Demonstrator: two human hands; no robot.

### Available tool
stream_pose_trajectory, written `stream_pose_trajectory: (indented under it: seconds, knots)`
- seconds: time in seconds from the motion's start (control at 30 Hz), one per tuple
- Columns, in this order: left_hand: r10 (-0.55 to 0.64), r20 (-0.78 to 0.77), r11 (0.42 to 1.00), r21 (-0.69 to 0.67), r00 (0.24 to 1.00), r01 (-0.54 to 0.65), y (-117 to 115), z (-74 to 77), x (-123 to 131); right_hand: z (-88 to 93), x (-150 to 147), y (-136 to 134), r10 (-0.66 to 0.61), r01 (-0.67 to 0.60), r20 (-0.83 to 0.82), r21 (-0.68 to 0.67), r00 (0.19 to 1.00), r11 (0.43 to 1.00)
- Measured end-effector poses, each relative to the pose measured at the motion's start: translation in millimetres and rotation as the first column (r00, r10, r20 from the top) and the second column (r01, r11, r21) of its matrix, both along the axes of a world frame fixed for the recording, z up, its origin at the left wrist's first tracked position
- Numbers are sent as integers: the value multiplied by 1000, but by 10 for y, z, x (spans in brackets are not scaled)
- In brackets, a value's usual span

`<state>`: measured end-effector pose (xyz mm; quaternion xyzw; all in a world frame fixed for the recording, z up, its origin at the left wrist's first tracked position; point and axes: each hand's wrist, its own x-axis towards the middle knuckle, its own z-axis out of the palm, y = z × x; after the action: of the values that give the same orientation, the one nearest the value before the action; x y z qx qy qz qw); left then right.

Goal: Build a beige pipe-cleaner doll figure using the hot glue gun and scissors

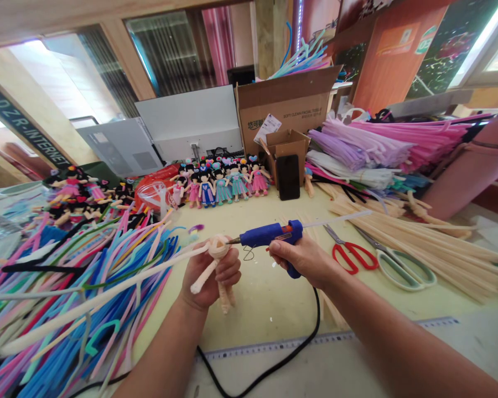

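Nearest the camera, your right forearm [382,326] extends in from the lower right. Your right hand [305,258] is closed around the grip of the blue glue gun [262,235], whose long axis runs crosswise, nozzle to the left. Your left hand [202,281] grips the cream figure [218,249], knotted head uppermost, limbs below; this hand is the nearer one. The figure lies directly left of the nozzle, tip at the head; contact cannot be confirmed. A cream strip [108,298] trails left.
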<state>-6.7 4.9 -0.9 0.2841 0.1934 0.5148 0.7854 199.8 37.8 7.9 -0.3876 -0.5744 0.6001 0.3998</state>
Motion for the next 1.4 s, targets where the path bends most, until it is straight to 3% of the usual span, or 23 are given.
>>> stream_pose_trajectory:
  seconds: [1.4]
  knots:
    - [-44, -12, 999, 25, 999, 45, -10, 11, 26, -14, -11, 5, -20, 20, 16, 34, 1000, 999]
